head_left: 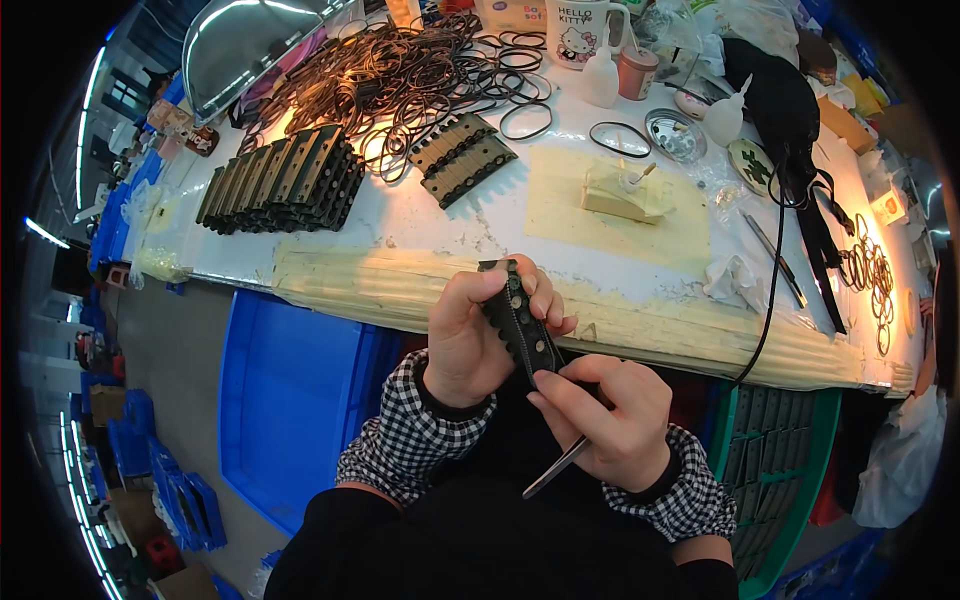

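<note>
In front of my chest, my left hand grips a long dark green housing part with round holes down its face and a scalloped edge. Its thumb lies on the upper end. My right hand pinches at the lower end of the same part with thumb and forefinger. A slim metal tool, apparently tweezers, is tucked in that hand and sticks out toward my body. Whether a thin rubber ring is between the right fingertips is too small to tell.
Similar parts stand stacked at the left, with two more beside them. Behind lies a heap of black rubber rings. A yellowish block sits on the table. Below are a blue bin and a green crate.
</note>
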A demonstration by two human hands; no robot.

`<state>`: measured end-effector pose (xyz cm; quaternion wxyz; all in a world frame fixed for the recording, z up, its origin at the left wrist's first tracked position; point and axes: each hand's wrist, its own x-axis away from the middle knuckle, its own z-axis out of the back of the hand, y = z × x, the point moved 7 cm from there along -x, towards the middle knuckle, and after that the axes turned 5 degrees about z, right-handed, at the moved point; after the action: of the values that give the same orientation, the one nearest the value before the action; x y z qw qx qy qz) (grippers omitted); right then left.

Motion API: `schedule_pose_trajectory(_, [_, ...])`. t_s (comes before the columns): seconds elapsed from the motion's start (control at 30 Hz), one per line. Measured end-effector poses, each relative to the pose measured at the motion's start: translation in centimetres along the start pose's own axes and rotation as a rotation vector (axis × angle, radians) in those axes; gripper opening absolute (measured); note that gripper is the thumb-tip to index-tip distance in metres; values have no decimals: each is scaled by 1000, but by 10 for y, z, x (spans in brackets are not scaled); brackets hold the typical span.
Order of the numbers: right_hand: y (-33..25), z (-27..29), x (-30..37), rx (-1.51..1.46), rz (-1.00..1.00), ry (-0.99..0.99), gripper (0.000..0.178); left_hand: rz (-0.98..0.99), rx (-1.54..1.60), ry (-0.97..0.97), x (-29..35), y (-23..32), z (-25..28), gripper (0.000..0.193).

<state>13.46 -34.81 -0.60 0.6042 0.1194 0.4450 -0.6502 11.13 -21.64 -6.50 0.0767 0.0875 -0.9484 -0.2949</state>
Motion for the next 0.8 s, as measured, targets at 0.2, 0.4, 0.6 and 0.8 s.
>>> schedule_pose_trajectory(0.2, [13, -3, -13, -162, -206, 84, 20, -137, -155, -2, 2, 1, -4, 25])
schedule_pose_trajectory(0.4, [5, -11, -19, -96, -105, 58, 15, -120, -180, 39, 6, -4, -8, 23])
schedule_pose_trajectory(0.6, [4, -15, -19, -100, -113, 37, 14, -71, -125, 25, 5, -5, -5, 26])
schedule_pose_trajectory(0.8, [6, -14, -18, -124, -126, 41, 14, -74, -139, 14, 6, -7, -5, 27])
